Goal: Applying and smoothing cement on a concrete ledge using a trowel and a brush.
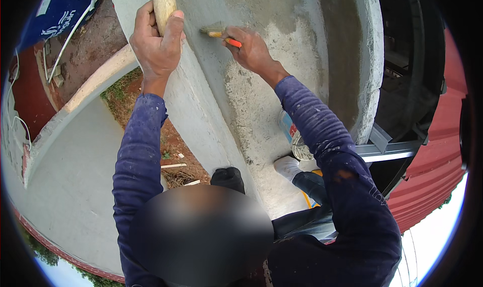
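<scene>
My left hand is closed round the thick wooden handle of a tool. Its working end lies past the top of the picture, so I cannot tell its kind. To the right of it, my right hand grips a small paintbrush with a yellow handle and an orange-red end. The bristles point left and appear to touch the grey cement surface, beside the raised edge of a pale ledge. Darker, wet-looking patches of cement spread above the right hand.
A bucket stands by my right forearm, near a foot in a white sock. A dark-covered foot rests on the ledge. Curved concrete walls border the right; red corrugated sheeting lies beyond. Bare soil shows at left.
</scene>
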{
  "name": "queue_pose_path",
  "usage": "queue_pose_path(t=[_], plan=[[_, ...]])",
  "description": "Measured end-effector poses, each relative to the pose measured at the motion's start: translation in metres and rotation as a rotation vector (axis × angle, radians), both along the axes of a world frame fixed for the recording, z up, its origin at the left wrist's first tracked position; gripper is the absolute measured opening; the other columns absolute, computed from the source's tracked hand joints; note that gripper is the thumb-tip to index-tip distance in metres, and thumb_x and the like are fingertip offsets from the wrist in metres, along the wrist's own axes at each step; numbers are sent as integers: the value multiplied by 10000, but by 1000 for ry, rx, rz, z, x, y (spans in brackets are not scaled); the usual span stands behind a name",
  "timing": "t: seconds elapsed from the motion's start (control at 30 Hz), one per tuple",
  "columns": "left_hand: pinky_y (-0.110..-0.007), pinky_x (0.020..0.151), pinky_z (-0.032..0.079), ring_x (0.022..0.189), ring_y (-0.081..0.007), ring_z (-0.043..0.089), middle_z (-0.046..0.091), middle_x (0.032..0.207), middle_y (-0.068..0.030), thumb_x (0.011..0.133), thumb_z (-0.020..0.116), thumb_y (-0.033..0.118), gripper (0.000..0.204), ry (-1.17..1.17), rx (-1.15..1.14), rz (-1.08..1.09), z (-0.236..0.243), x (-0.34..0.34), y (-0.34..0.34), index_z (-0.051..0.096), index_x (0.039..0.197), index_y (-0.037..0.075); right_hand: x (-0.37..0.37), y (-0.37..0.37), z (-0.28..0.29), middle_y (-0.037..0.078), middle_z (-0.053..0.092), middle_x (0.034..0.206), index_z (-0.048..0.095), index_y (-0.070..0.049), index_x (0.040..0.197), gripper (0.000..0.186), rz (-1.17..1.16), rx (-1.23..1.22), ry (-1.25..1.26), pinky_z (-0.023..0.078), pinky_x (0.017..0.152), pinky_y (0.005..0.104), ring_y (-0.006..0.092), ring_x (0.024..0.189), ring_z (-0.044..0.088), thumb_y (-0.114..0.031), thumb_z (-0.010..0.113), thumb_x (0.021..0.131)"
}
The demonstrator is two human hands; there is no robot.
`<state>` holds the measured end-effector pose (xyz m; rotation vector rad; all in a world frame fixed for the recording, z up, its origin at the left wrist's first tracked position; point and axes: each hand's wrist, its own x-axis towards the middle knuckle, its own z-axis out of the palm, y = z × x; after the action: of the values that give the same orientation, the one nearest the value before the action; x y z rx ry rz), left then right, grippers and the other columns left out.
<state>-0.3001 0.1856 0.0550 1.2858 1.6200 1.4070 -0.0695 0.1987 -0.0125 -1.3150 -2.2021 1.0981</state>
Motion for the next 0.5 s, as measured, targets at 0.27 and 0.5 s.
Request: queue_pose_path(t=[0.27, 0.5], plan=[[-263, 556, 546, 644, -99, 681, 715, 869, -100, 951, 728, 297, 459, 10, 48, -37, -3, 0, 2, 589, 1227, -43, 53, -142, 1, 207, 686, 1041, 599, -62, 1202, 355, 367, -236, -229, 542, 847, 503, 431, 1001, 659, -110, 715, 870], [-250, 532, 522, 635, -93, 648, 691, 889, -81, 985, 684, 208, 388, 49, 37, -37, -2, -1, 0, 559, 1256, -40, 85, -117, 29, 144, 707, 876, 644, -86, 1049, 193, 128, -546, -141, 534, 754, 437, 352, 825, 690, -217, 724, 933]])
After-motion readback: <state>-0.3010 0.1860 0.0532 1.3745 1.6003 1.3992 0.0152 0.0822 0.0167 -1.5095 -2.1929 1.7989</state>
